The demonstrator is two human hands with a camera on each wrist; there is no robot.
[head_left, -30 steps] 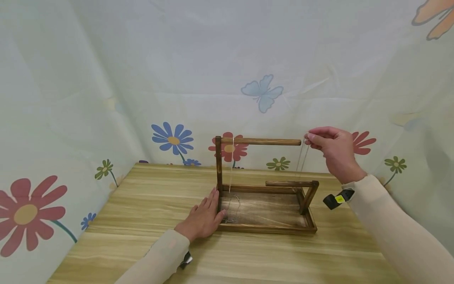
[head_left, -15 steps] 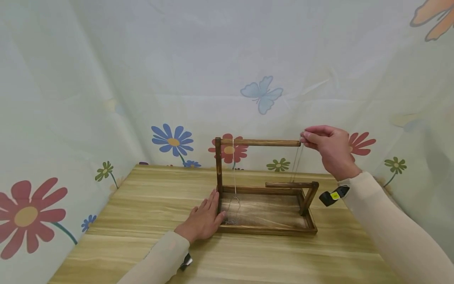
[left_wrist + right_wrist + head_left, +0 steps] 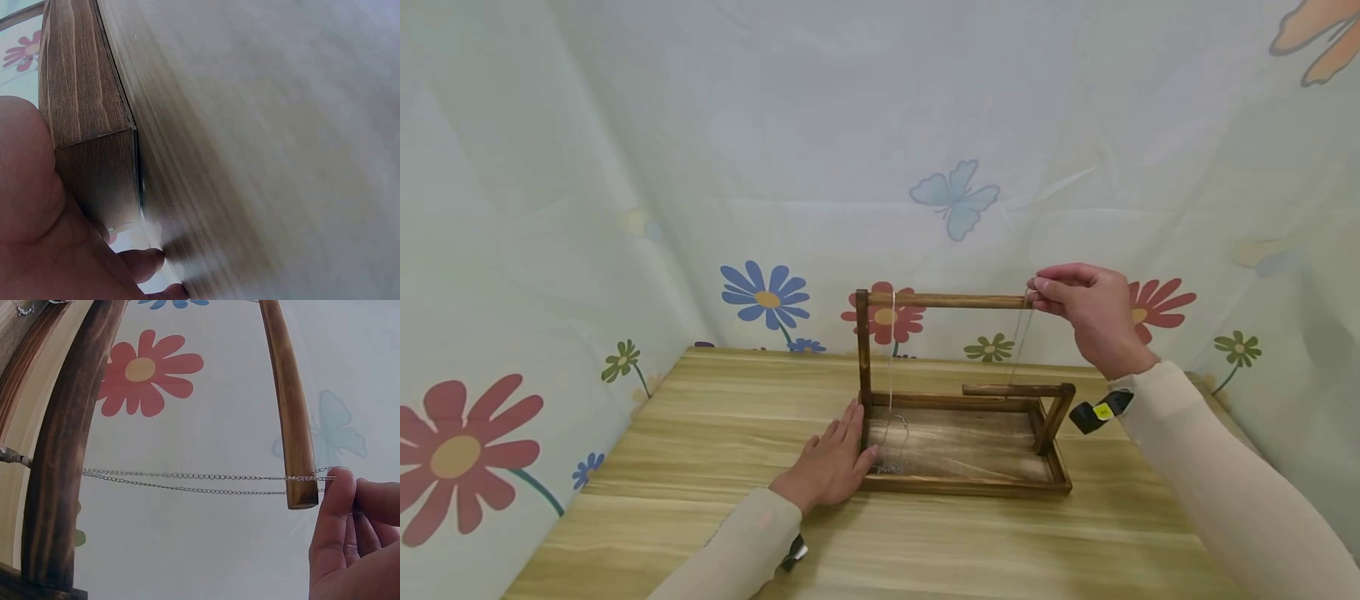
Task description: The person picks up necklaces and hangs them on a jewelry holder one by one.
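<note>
A dark wooden jewelry stand (image 3: 970, 485) has a tray base, a tall upper bar (image 3: 955, 301) and a shorter lower bar (image 3: 1011, 390). My right hand (image 3: 1093, 321) pinches a thin silver chain necklace (image 3: 206, 477) between thumb and fingers, close to the upper bar's free end. Two strands stretch down past the lower bar; one crosses in front of the upper bar's tip in the right wrist view. Flat along the tray's left end rests my left hand (image 3: 827, 462), fingers extended, touching the wood. Another necklace (image 3: 892, 358) hangs over the upper bar near its post.
Part of the hanging necklace lies bunched in the tray's front left corner. The stand sits on a wood-grain table (image 3: 700, 450). Behind it is a pale curtain (image 3: 820, 167) printed with flowers and butterflies.
My right hand has moved a little left, bringing the chain from beside the upper bar's free end to its tip. The left hand stays in place on the stand.
</note>
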